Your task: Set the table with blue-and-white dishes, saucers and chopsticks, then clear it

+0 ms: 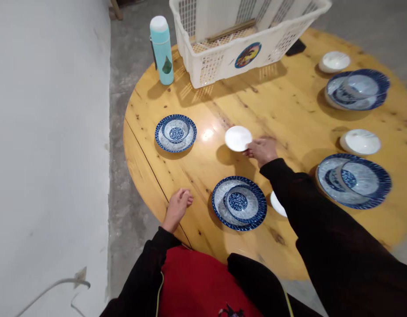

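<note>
My right hand (262,151) grips the right rim of a small white bowl (238,138), which appears just above the middle of the wooden table, with its shadow below. My left hand (179,206) has loosely curled fingers with nothing visible in them, near the table's front left edge. Between the hands and closer to me lies a blue-rimmed plate (220,210) with a patterned bowl (238,201) in it. To the left of the white bowl sits another blue-rimmed plate (167,146) holding a smaller patterned bowl (176,132). My right sleeve partly covers another white dish (278,205).
A white plastic basket (220,68) stands at the back beside a light-blue bottle (164,57). On the right are two plates (383,185) (383,83) bearing patterned bowls, and white bowls (360,143) (334,63). A white wall (51,132) rises at left.
</note>
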`<state>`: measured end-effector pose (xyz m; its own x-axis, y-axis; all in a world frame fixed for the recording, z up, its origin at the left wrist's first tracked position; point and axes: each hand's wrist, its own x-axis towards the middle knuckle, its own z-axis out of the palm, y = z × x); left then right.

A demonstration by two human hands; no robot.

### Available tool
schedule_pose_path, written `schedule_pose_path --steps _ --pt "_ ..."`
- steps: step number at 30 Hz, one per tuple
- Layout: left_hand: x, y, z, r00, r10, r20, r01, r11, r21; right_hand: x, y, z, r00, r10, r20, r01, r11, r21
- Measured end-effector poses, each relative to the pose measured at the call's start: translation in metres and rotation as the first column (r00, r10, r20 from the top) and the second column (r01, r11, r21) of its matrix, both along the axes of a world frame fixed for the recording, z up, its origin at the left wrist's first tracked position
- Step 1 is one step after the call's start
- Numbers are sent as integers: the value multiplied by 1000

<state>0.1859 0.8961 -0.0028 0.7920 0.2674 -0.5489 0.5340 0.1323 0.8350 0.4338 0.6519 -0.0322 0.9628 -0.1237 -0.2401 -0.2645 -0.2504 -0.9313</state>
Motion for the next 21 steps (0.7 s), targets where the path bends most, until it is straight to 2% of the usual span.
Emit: schedule_pose_path --steps 4,8,11,13,17,21 --pt "27 3 -2 999 10 51 -7 999 -47 -43 52 19 956 248 -155 -246 969 33" --pt "47 18 -2 996 71 58 -66 995 -76 -70 86 32 901 381 -207 -381 924 40" --pt "61 33 -2 991 126 47 -122 990 -76 -75 96 29 885 395 -247 -412 911 -21" --pt "71 40 -5 990 123 64 -119 991 -64 -75 99 24 881 386 -272 -418 906 -70" --pt "90 39 -15 995 44 92 -46 999 14 -75 106 13 890 355 -285 -401 908 -122" --pt "98 36 -23 992 -55 116 39 990 132 -79 113 10 890 342 -300 -386 917 -99"
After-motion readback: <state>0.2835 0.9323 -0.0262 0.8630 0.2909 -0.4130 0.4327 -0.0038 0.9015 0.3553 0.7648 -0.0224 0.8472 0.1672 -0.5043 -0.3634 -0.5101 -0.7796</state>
